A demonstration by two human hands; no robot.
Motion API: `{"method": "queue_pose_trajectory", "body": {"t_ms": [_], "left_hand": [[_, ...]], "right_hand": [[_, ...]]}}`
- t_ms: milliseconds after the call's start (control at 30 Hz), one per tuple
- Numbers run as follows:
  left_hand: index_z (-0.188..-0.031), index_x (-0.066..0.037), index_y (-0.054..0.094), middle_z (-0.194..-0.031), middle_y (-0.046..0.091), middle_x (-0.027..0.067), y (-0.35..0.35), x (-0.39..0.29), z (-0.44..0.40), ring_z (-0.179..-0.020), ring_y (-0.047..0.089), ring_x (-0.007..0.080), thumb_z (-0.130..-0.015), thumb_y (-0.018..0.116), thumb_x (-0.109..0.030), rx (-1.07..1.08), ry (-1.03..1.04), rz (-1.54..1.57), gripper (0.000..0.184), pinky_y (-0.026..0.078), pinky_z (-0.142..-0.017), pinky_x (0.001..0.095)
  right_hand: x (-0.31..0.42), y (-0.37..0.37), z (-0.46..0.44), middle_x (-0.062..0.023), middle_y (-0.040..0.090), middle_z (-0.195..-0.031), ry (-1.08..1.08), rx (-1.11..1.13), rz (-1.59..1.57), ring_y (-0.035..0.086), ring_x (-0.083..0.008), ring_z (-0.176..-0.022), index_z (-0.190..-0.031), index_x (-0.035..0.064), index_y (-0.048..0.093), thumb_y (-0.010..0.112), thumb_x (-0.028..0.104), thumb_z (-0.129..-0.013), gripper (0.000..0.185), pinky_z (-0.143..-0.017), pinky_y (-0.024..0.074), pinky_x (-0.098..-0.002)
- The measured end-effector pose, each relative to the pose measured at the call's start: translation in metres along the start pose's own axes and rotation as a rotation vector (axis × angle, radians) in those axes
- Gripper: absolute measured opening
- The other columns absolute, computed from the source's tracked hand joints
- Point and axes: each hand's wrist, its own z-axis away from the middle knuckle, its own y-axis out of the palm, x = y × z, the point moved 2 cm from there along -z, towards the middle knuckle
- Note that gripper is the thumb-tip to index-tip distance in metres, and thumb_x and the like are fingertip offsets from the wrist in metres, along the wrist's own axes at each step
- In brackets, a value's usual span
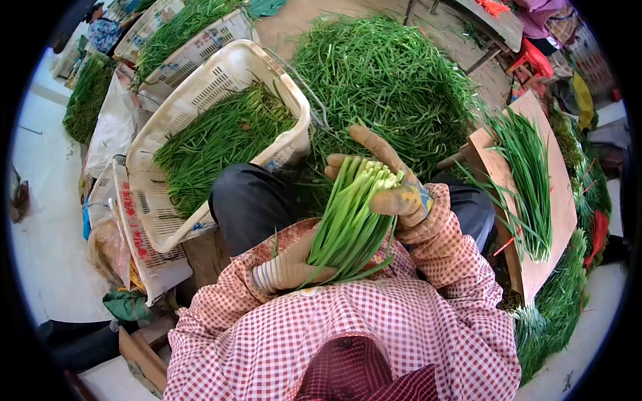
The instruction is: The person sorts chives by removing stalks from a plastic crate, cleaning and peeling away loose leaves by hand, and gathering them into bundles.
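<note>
A thick bundle of garlic chives (351, 224) lies slanted before my chest, its pale cut ends up and its green leaves down toward my lap. My left hand (291, 267), in a worn work glove, is closed round the leafy lower part. My right hand (404, 194), gloved too, is round the pale upper ends, thumb in front and some fingers behind. Its forefinger stretches out beyond the ends. Part of the left fingers is hidden by the leaves.
A white plastic basket (154, 150) of chives stands front left. Ahead lies a big pile of loose greens (388, 80). On my right, a board (562, 217) carries more chives (531, 187), with red ties near it. A low table (491, 23) stands at far right; a person (103, 33) is far left.
</note>
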Motion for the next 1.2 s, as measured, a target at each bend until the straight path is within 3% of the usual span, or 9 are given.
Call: {"method": "queue_pose_trajectory", "body": {"t_ms": [233, 467, 600, 667, 767, 833, 933, 1100, 1200], "left_hand": [[-0.143, -0.003, 0.025, -0.140, 0.042, 0.0132, 0.008, 0.000, -0.015, -0.130, 0.040, 0.0248, -0.088, 0.064, -0.022, 0.185, -0.064, -0.166, 0.070, 0.029, -0.110, 0.0409], [-0.144, -0.004, 0.024, -0.140, 0.042, 0.0126, 0.015, -0.053, -0.034, -0.126, 0.044, 0.0248, -0.082, 0.071, -0.021, 0.221, -0.088, -0.213, 0.079, 0.031, -0.109, 0.0396], [-0.139, -0.002, 0.031, -0.128, 0.051, 0.0142, -0.014, -0.145, -0.008, -0.118, 0.049, 0.0255, -0.073, 0.076, -0.015, -0.256, 0.133, -0.782, 0.081, 0.037, -0.104, 0.0378], [-0.124, 0.001, 0.048, -0.115, 0.056, 0.0208, -0.029, -0.173, 0.006, -0.107, 0.056, 0.0292, -0.070, 0.073, -0.010, -0.774, 0.609, -1.535, 0.061, 0.045, -0.094, 0.0369], [-0.121, -0.001, 0.053, -0.114, 0.059, 0.0180, -0.003, -0.180, 0.011, -0.106, 0.058, 0.0276, -0.072, 0.068, -0.002, -0.851, 0.777, -1.594, 0.051, 0.046, -0.092, 0.0350], [-0.099, 0.000, 0.065, -0.085, 0.068, 0.0101, 0.031, -0.168, -0.009, -0.077, 0.066, 0.0239, -0.072, 0.070, -0.004, -0.333, 0.614, -1.290, 0.028, 0.053, -0.072, 0.0313], [-0.110, 0.003, 0.061, -0.099, 0.068, 0.0156, 0.054, -0.120, -0.048, -0.087, 0.066, 0.0189, -0.077, 0.074, -0.013, 0.215, 0.245, -0.525, 0.038, 0.053, -0.076, 0.0301], [-0.139, -0.001, 0.031, -0.136, 0.044, 0.0210, 0.038, -0.076, -0.133, -0.125, 0.045, 0.0306, -0.085, 0.062, -0.049, 0.246, 0.017, 0.443, 0.080, 0.034, -0.107, 0.0432], [-0.138, -0.002, 0.032, -0.140, 0.039, 0.0197, 0.022, -0.087, -0.157, -0.126, 0.042, 0.0352, -0.072, 0.055, -0.074, 0.167, 0.186, 0.914, 0.100, 0.030, -0.109, 0.0487]], "right_hand": [[0.004, -0.002, 0.028, -0.0112, 0.063, -0.089, -0.059, -0.270, 0.128, 0.064, -0.0286, -0.093, -0.093, 0.0052, 0.056, 0.068, 0.005, -0.073, 0.023, -0.079, 0.0561, -0.0409], [0.022, -0.006, 0.023, -0.0145, 0.065, -0.088, -0.265, -0.183, 0.134, 0.065, -0.0268, -0.086, -0.094, 0.0083, 0.050, 0.066, 0.008, -0.077, 0.023, -0.075, 0.0551, -0.0378], [0.120, 0.004, 0.014, -0.0168, 0.066, -0.086, -0.498, -0.420, 0.643, 0.063, -0.0231, -0.076, -0.095, 0.0063, 0.049, 0.054, 0.024, -0.086, 0.020, -0.076, 0.0516, -0.0361], [0.158, -0.004, 0.009, -0.0145, 0.067, -0.087, -0.700, -0.475, 0.496, 0.063, -0.0214, -0.076, -0.096, 0.0052, 0.054, 0.059, 0.012, -0.084, 0.015, -0.072, 0.0522, -0.0320], [0.178, -0.093, -0.027, -0.0056, 0.064, -0.082, -0.794, -0.678, 0.940, 0.058, -0.0125, -0.071, -0.092, 0.0064, 0.056, 0.069, 0.011, -0.080, 0.018, -0.067, 0.0482, -0.0243], [0.176, -0.088, -0.046, -0.0035, 0.063, -0.081, -0.817, -0.621, 0.987, 0.056, -0.0100, -0.070, -0.093, 0.0062, 0.057, 0.070, 0.012, -0.081, 0.019, -0.066, 0.0470, -0.0231], [0.172, -0.050, -0.062, -0.0012, 0.061, -0.082, -0.908, -0.623, 1.125, 0.053, -0.0072, -0.069, -0.094, 0.0039, 0.056, 0.069, 0.010, -0.080, 0.020, -0.065, 0.0455, -0.0219], [0.123, -0.017, -0.055, -0.0051, 0.059, -0.079, -0.982, -0.479, 1.442, 0.057, -0.0133, -0.071, -0.090, 0.0045, 0.054, 0.062, 0.000, -0.081, 0.013, -0.066, 0.0483, -0.0252], [0.091, 0.002, -0.043, -0.0085, 0.062, -0.093, -0.908, 0.237, 1.664, 0.061, -0.0219, -0.083, -0.092, 0.0037, 0.057, 0.060, 0.007, -0.082, 0.011, -0.080, 0.0504, -0.0391]]}}
